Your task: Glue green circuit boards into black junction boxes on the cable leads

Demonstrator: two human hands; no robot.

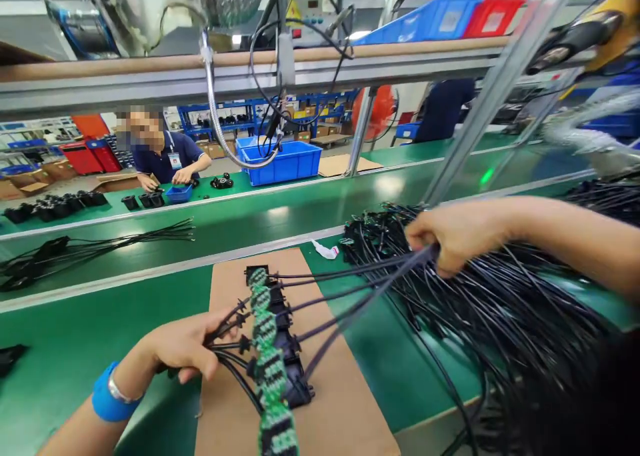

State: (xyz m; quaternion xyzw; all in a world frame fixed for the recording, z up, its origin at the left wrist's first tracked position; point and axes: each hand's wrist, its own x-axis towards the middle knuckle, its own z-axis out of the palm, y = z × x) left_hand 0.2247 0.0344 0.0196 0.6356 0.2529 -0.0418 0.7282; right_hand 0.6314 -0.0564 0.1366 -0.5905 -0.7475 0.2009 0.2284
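Observation:
My left hand (pixel 187 346), with a blue band at its wrist, is closed round a bunch of black cables (pixel 235 349) left of a row of parts. My right hand (pixel 455 233) grips several more black cables (pixel 350 303), stretched taut toward the row's right side. That row holds black housings (pixel 285 343) and green circuit boards (pixel 270 349), which stand in a line over a brown cardboard sheet (pixel 345 389). Where the cables end inside my left fist is hidden.
A large heap of black cables (pixel 520 309) covers the bench at right. A small white tube (pixel 325 249) lies behind the cardboard. Across the green conveyor (pixel 280 216) a co-worker (pixel 165 149) handles parts near a blue bin (pixel 285 163). A metal frame (pixel 150 76) spans overhead.

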